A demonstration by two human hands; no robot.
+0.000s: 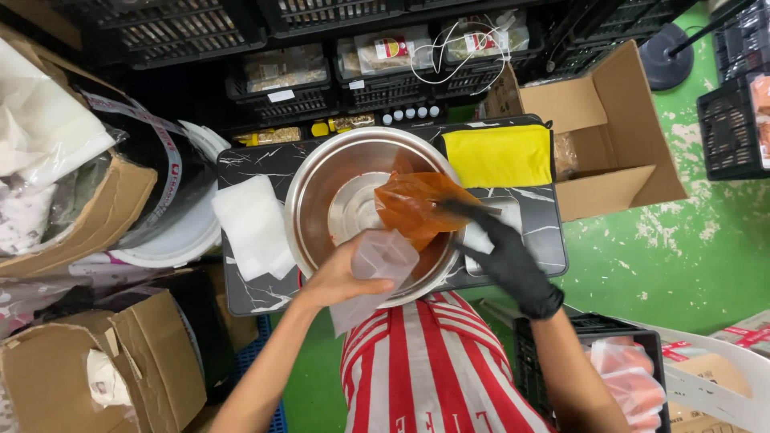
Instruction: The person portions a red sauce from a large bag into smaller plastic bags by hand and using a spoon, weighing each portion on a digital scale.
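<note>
The large steel bowl sits in the middle of the small black marble-patterned table, right in front of the person's striped apron, so both hands can work over it without stretching. The bare left hand rests at the bowl's near rim, its grip closed on a small clear plastic bag, pinched at one side and held over the bowl's inside, seemingly so that anything spilled lands in the bowl rather than on the table. The right hand, in a black glove, comes in from the bowl's right side; its grip is closed around a dark utensil whose far end lies under or against an orange-tinted bag of reddish stuff draped over the bowl's right half. Whether the utensil is a scoop or a spoon cannot be told. Left of the bowl lies a stack of white sheets or bags, close to the bare hand. Behind the bowl to the right lies a folded yellow cloth, and beyond that an open cardboard box stands on the green floor.
</note>
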